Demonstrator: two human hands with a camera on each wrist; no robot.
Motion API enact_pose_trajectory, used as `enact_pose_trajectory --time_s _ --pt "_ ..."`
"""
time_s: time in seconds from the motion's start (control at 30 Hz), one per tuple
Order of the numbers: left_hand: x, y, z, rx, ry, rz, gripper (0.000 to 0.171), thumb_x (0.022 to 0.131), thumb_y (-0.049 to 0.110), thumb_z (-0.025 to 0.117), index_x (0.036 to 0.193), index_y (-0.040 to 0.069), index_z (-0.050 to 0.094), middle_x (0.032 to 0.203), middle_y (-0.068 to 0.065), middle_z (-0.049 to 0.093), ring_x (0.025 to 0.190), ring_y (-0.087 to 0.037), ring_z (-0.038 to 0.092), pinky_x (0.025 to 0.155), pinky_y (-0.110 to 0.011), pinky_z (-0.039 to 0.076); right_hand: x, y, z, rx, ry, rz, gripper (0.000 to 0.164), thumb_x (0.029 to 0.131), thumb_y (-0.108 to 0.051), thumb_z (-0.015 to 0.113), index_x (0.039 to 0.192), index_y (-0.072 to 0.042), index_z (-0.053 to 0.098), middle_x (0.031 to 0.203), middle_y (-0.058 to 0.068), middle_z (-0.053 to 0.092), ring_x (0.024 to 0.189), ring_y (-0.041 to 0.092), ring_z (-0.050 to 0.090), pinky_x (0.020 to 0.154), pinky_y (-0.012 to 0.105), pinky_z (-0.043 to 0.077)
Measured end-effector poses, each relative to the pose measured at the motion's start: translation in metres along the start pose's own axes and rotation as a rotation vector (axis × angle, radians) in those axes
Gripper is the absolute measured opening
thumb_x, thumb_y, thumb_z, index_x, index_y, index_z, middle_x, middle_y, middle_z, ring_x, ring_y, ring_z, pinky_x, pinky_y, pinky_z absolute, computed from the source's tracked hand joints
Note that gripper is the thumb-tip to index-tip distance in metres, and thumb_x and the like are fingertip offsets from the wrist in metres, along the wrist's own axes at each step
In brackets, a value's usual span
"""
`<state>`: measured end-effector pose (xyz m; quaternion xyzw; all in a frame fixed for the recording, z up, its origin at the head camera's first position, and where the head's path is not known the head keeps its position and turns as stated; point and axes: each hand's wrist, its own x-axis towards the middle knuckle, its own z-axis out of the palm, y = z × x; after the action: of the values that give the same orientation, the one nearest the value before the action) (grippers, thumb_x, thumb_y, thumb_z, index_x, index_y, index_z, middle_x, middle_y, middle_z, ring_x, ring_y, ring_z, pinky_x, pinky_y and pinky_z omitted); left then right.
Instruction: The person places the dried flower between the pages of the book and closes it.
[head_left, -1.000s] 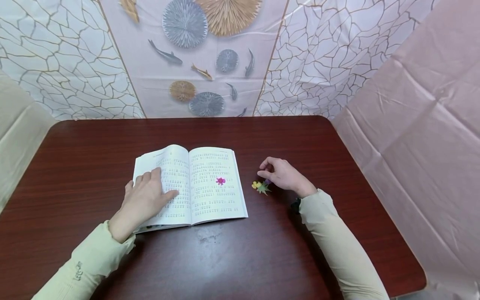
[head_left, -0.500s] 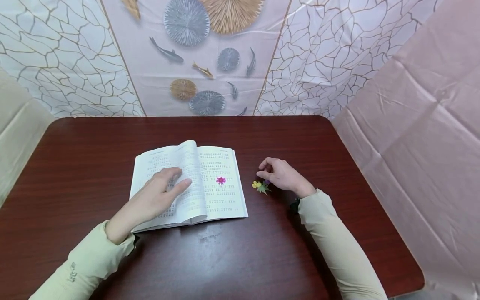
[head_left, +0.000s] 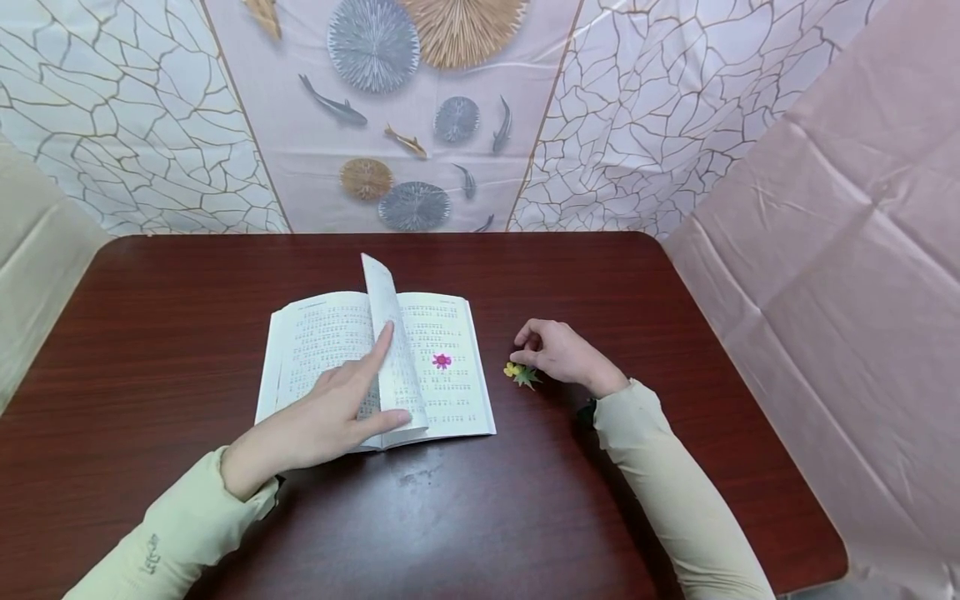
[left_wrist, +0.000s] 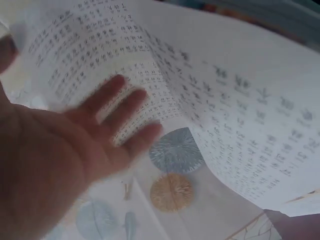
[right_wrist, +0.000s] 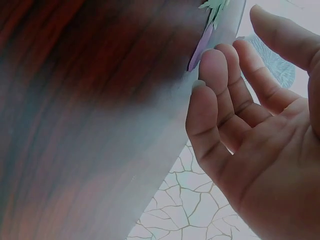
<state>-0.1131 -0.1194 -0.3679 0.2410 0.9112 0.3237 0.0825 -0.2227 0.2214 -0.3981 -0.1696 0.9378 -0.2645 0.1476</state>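
Observation:
An open book (head_left: pixel 450 404) lies on the table. One page (head_left: pixel 402 379) stands raised near the spine. My left hand (head_left: pixel 318 429) is over the left side, its extended index finger and thumb against that page. In the left wrist view its fingers look straight, with the printed page (left_wrist: pixel 240 110) curving past them. A pink flower (head_left: pixel 441 361) lies on the right page. Right of the book, my right hand (head_left: pixel 566 354) hovers with loosely curled fingers beside a yellow flower (head_left: pixel 512 369) and a green leaf (head_left: pixel 527 377). A purple petal (right_wrist: pixel 201 47) shows past its fingertips in the right wrist view.
The dark red-brown table (head_left: pixel 420 533) carries the book and the small pressed pieces. Behind it hangs a patterned cloth (head_left: pixel 300 150), and a pink cloth (head_left: pixel 840 250) hangs along the right side.
My left hand has swung right and nearer, lifting a page from the left side until it stands by the spine. My right hand has lowered slightly toward the yellow flower.

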Motion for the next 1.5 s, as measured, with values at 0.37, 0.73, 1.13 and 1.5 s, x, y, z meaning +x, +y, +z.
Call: enact_pose_trajectory --time_s 0.37,0.73,1.13,1.5 --pt "-0.006 0.004 0.002 0.085 -0.157 0.099 0.085 0.091 0.062 0.053 0.152 0.008 0.03 0.153 -0.012 0.036 0.139 -0.031 0.033 0.111 -0.056 0.021 0.001 -0.002 0.0 -0.018 -0.015 -0.007 0.017 0.089 -0.021 0.072 0.097 -0.008 0.066 0.082 0.002 0.063 0.069 0.015 0.056 0.065 0.03 0.047" --pt "-0.007 0.003 0.005 0.145 -0.224 0.082 0.071 0.091 0.05 0.063 0.145 0.008 0.045 0.149 -0.011 0.042 0.14 -0.034 0.033 0.11 -0.063 0.017 0.002 -0.007 0.004 -0.105 -0.091 -0.024 0.022 0.082 -0.026 0.08 0.092 -0.01 0.068 0.085 0.002 0.061 0.072 0.014 0.056 0.068 0.03 0.048" --pt "-0.008 0.002 0.008 0.106 -0.253 0.018 0.071 0.09 0.051 0.064 0.145 0.012 0.045 0.15 -0.007 0.041 0.143 -0.032 0.027 0.109 -0.067 0.009 0.003 -0.008 0.008 -0.129 -0.082 -0.058 0.012 0.082 -0.02 0.079 0.083 -0.014 0.068 0.086 0.002 0.057 0.073 0.014 0.055 0.07 0.03 0.046" --pt "-0.011 0.001 0.007 0.124 -0.222 0.01 0.069 0.09 0.051 0.064 0.145 0.013 0.046 0.152 -0.012 0.038 0.143 -0.036 0.025 0.106 -0.069 0.015 0.002 -0.009 0.009 -0.133 -0.101 -0.021 0.013 0.084 -0.02 0.078 0.081 -0.015 0.066 0.089 0.004 0.055 0.068 0.014 0.055 0.068 0.03 0.046"
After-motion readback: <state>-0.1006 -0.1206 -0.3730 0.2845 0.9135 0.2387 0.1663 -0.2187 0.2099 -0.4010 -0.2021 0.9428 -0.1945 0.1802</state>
